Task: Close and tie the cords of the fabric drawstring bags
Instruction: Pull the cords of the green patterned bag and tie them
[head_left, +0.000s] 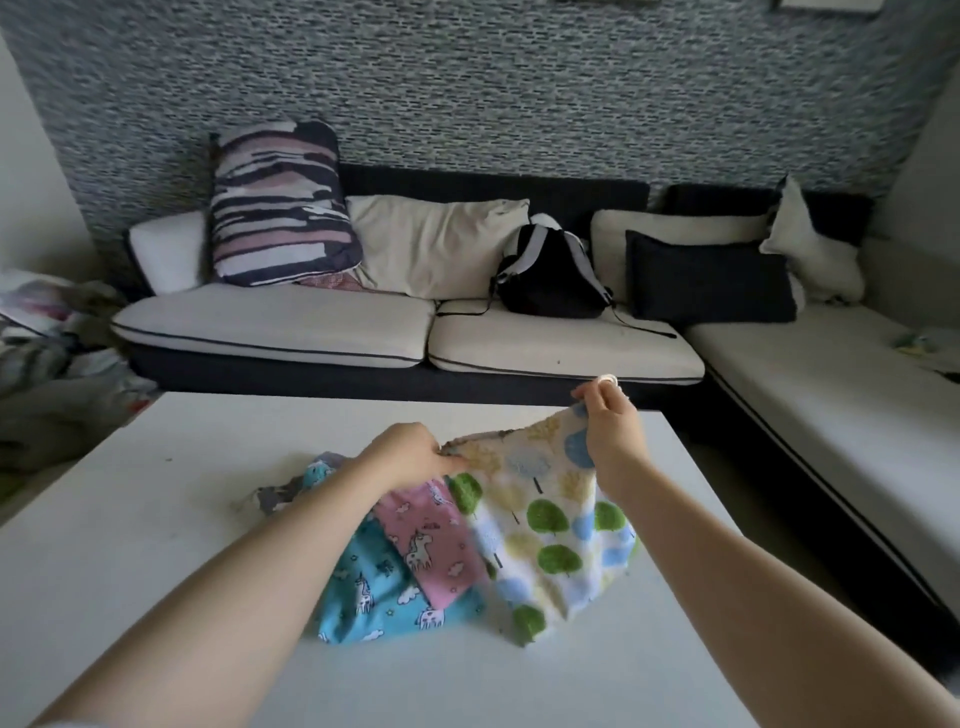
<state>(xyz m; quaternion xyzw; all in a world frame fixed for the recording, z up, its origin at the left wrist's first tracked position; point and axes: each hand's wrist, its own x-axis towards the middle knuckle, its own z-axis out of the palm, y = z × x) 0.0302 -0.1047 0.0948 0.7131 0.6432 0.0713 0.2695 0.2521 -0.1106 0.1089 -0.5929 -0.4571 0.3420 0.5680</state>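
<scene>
A white drawstring bag with green and blue trees (550, 540) is lifted off the white table (156, 519) by its top hem. My left hand (410, 457) pinches the left end of that hem. My right hand (610, 426) pinches the right end, raised higher. Beneath it lie a pink unicorn bag (431, 540) and a blue unicorn bag (374, 597), partly covered. A grey fabric piece (280, 493) pokes out to the left behind my left forearm. I cannot make out the cords.
A dark sofa with white cushions (280, 327) runs behind the table and along the right side. A black backpack (550, 275) and several pillows sit on it. Piled cloth (47, 338) lies on the floor at the left.
</scene>
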